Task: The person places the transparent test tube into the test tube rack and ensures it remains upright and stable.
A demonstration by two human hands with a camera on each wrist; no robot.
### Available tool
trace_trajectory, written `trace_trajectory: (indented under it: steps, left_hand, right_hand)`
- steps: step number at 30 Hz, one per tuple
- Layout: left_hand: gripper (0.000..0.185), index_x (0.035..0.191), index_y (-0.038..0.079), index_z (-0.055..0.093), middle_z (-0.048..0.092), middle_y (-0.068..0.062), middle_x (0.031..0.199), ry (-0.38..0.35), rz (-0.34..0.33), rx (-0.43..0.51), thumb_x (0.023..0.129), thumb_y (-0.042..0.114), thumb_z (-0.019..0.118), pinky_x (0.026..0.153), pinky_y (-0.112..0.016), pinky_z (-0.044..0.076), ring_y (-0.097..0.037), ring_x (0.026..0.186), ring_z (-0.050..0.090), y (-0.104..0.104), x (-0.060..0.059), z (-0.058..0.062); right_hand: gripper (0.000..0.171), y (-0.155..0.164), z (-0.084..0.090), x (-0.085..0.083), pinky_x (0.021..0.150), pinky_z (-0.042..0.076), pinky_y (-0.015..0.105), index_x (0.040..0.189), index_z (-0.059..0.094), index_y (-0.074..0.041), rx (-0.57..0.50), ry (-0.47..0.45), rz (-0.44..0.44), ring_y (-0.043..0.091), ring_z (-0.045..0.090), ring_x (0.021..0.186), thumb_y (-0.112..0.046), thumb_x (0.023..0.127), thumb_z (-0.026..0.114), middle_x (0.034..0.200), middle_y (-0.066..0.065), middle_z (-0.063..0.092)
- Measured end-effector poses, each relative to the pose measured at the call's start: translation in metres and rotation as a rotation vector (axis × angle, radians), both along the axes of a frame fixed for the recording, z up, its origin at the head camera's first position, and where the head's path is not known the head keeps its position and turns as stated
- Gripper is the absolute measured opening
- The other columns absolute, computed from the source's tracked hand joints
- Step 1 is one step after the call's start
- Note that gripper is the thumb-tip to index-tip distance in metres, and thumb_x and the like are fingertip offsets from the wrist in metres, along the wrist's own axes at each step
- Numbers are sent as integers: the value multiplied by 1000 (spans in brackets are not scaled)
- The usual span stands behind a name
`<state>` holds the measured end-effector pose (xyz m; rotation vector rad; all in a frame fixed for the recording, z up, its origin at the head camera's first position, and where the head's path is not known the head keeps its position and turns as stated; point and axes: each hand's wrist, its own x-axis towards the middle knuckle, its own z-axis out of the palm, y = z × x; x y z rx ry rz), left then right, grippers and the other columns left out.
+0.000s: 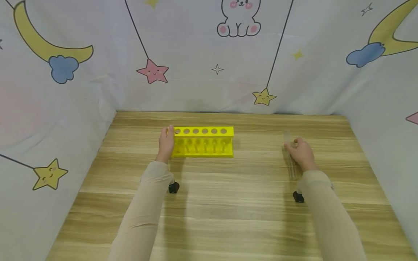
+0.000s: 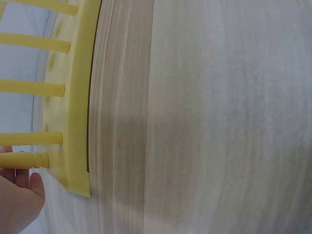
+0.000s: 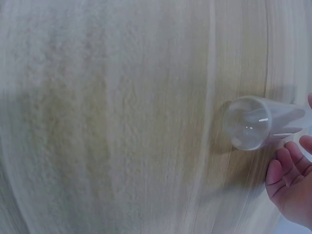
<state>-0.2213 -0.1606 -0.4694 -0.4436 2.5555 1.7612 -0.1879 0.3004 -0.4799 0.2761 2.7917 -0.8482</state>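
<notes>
A yellow test tube rack (image 1: 204,132) stands on the table, its upper plate pierced by a row of round holes. My left hand (image 1: 167,143) grips the rack's left end. In the left wrist view, fingers of the left hand (image 2: 19,197) curl by the end post, and part of the hand is cut off. To the right, a clear test tube (image 1: 291,168) lies on the table, its open mouth towards me. My right hand (image 1: 302,154) has thumb and forefinger on either side of the tube (image 3: 248,124), seemingly pinching it; its other fingers are bent.
The wooden table (image 1: 228,203) runs up to a white printed cloth (image 1: 196,90) at the back. Similar cloth hangs along the left and right sides. A small black piece (image 1: 174,187) shows by the left wrist, another (image 1: 298,197) by the right.
</notes>
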Motion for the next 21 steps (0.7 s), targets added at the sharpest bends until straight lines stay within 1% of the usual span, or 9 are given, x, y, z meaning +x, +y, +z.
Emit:
trace_trajectory:
  steps: [9, 18, 21]
  left_hand:
    - [54, 116, 2, 40, 43, -16, 121, 5, -7, 9, 93, 49, 24, 95, -42, 31, -28, 111, 38, 0, 0, 0]
    - [55, 117, 2, 40, 43, -16, 121, 10, -10, 14, 93, 49, 24, 94, -42, 32, -28, 109, 38, -1, -1, -1]
    - [55, 118, 2, 39, 43, -16, 121, 13, -8, 7, 93, 49, 24, 94, -42, 32, -27, 109, 38, -1, -1, -2]
  right_hand:
    - [69, -2, 0, 1, 88, 35, 54, 129, 31, 8, 41, -21, 12, 45, 41, 109, -47, 89, 40, 126, 32, 39]
    - [66, -7, 0, 2, 79, 40, 51, 127, 35, 5, 75, -38, 1, 43, 45, 105, -48, 88, 41, 124, 30, 42]
    - [66, -8, -1, 2, 74, 42, 48, 127, 36, 4, 88, -36, -8, 42, 48, 102, -48, 87, 41, 123, 29, 43]
